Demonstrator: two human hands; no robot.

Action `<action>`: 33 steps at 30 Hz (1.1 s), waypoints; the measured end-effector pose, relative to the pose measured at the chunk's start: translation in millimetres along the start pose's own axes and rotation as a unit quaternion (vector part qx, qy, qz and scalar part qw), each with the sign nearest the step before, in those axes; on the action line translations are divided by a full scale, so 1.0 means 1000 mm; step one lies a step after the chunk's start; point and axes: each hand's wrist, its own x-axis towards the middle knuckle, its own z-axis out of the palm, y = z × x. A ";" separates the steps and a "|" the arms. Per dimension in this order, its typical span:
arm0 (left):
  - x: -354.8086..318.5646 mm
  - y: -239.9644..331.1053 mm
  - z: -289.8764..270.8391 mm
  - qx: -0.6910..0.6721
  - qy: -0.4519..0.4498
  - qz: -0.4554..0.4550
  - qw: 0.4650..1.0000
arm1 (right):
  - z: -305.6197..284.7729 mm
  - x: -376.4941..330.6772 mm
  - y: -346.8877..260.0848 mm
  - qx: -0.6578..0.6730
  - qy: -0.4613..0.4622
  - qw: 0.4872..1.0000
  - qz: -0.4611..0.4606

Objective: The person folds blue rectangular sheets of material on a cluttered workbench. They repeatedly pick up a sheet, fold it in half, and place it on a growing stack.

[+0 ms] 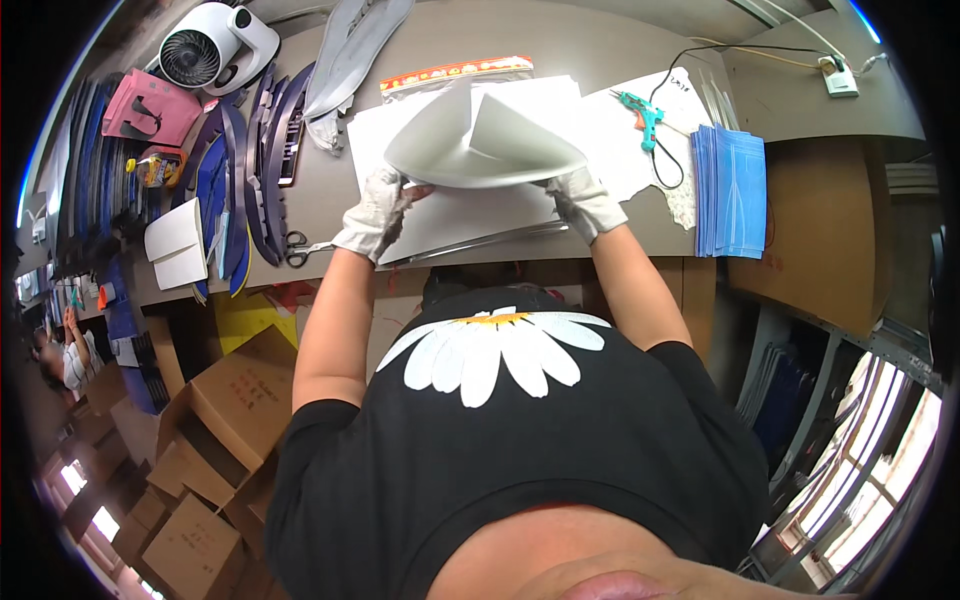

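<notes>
Person's chin (pixel 602 568) cut off; white sheet (pixel 435 138) partly hides right hand (pixel 587 202).

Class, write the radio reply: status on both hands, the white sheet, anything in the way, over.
Left hand, right hand: gloved, gripping opposite sides. White sheet: bent upward, held over table. Scissors beside left hand, not blocking.

- A white fan (pixel 195 58) is set on the desk (pixel 600 40), at far left.
- A pink pouch (pixel 168 98) is laid near the fan.
- Cardboard boxes (pixel 245 400) are piled below, at left.
- A white socket (pixel 840 80) is placed at right.
</notes>
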 end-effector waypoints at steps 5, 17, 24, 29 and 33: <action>0.004 -0.021 0.003 -0.149 -0.035 -0.103 0.983 | 0.009 -0.008 -0.016 -0.334 0.045 0.921 -0.195; 0.006 -0.016 0.024 -0.379 -0.007 -0.154 0.913 | 0.005 0.014 0.011 0.073 0.048 0.994 -0.069; -0.030 0.103 0.010 0.270 -0.070 0.279 0.919 | -0.019 0.011 0.008 0.233 -0.088 0.949 -0.191; -0.038 0.096 0.021 0.351 -0.091 0.302 0.882 | -0.013 0.023 0.001 0.421 -0.232 0.871 -0.104; -0.041 0.096 0.025 0.362 -0.117 0.303 0.874 | -0.010 0.022 0.014 0.439 -0.247 0.859 -0.089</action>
